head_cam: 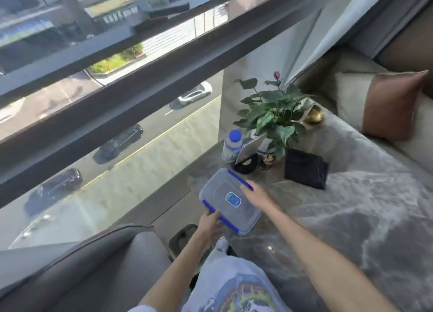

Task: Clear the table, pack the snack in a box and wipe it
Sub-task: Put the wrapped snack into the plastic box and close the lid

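A: Box position?
B: Clear plastic box (228,200), lid on, blue clips, blue sticker on the lid; it is set at the near left corner of the grey marble table (351,206), partly over the edge.
A: Hands?
B: The near blue clip is gripped by the left hand (209,222), fingers curled on it. The right hand (256,195) is laid open and flat against the far side of the lid, by the other clip.
A: Contents?
B: Cannot be told through the lid.
A: What is crowded behind it?
B: A blue-capped bottle (232,145), a tilted tablet (249,149) on a black round stand, and a potted plant (273,111) are grouped just beyond the box. A folded black cloth (305,171) is seen right of them, apart from the box. A gold bowl (314,116) is placed farther back.
A: Surroundings?
B: A grey armchair (98,265) is seen on the left, a sofa cushion (384,103) on the right, window ahead.
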`<control>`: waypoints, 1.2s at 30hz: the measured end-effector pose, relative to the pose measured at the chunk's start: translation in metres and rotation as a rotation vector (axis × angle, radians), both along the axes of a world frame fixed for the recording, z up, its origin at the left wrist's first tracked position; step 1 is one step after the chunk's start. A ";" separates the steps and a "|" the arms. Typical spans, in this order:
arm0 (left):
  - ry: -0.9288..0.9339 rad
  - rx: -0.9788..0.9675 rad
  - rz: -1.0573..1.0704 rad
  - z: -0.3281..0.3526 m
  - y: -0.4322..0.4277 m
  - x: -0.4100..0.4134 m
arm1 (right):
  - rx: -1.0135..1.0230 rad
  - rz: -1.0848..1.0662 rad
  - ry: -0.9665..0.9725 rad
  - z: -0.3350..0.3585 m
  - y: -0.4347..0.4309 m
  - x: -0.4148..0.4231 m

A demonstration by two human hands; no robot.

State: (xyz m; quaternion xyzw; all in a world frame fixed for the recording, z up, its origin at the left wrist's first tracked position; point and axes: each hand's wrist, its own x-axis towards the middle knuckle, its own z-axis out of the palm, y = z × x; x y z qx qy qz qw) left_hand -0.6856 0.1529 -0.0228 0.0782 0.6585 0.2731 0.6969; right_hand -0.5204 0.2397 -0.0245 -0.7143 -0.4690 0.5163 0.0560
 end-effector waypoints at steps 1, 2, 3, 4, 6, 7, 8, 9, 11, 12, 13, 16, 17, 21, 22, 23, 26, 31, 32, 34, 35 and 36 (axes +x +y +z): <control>-0.049 0.026 0.065 -0.001 -0.001 0.003 | -0.010 -0.043 0.033 0.000 -0.001 0.004; -0.076 0.055 0.121 -0.003 -0.002 0.006 | -0.024 -0.086 0.070 0.000 -0.005 0.010; -0.085 0.073 0.147 -0.006 -0.005 0.008 | -0.039 -0.130 0.110 -0.001 -0.012 0.017; -0.082 0.078 0.145 -0.008 -0.007 0.011 | -0.048 -0.183 0.146 -0.003 -0.021 0.025; -0.049 0.067 0.096 -0.012 -0.012 0.017 | -0.047 -0.322 0.192 -0.007 -0.047 0.045; -0.036 0.067 0.062 -0.014 -0.014 0.022 | -0.043 -0.398 0.209 -0.008 -0.062 0.057; -0.027 0.073 0.020 -0.016 -0.015 0.029 | -0.036 -0.475 0.227 -0.008 -0.078 0.070; -0.023 0.081 -0.032 -0.017 -0.016 0.037 | -0.027 -0.549 0.246 -0.008 -0.095 0.083; -0.041 0.104 -0.152 -0.019 -0.021 0.060 | -0.014 -0.686 0.287 -0.007 -0.132 0.111; -0.059 0.123 -0.219 -0.020 -0.024 0.074 | -0.009 -0.757 0.310 -0.006 -0.152 0.125; -0.078 0.143 -0.289 -0.021 -0.027 0.090 | 0.006 -0.826 0.328 -0.005 -0.172 0.140; -0.089 0.201 -0.519 -0.019 -0.042 0.149 | 0.083 -0.997 0.351 -0.006 -0.231 0.186; -0.090 0.219 -0.592 -0.017 -0.050 0.170 | 0.105 -1.056 0.357 -0.005 -0.250 0.200; -0.104 0.259 -0.780 -0.010 -0.091 0.259 | 0.201 -1.317 0.414 -0.003 -0.325 0.257; -0.106 0.268 -0.805 -0.009 -0.105 0.281 | 0.218 -1.366 0.422 -0.003 -0.343 0.272; -0.102 0.281 -0.828 -0.009 -0.120 0.301 | 0.228 -1.402 0.421 -0.003 -0.361 0.287; -0.044 0.304 -0.863 -0.011 -0.172 0.350 | 0.230 -1.493 0.387 -0.007 -0.416 0.322; 0.004 0.287 -0.837 -0.023 -0.242 0.405 | 0.209 -1.554 0.361 -0.024 -0.480 0.367; 0.029 0.276 -0.826 -0.026 -0.253 0.410 | 0.202 -1.546 0.351 -0.028 -0.489 0.370; 0.064 0.244 -0.815 -0.033 -0.271 0.416 | 0.194 -1.537 0.318 -0.035 -0.506 0.374; 0.080 0.233 -0.815 -0.036 -0.278 0.418 | 0.193 -1.526 0.303 -0.037 -0.510 0.376; 0.104 0.236 -0.813 -0.038 -0.285 0.420 | 0.191 -1.513 0.292 -0.038 -0.513 0.377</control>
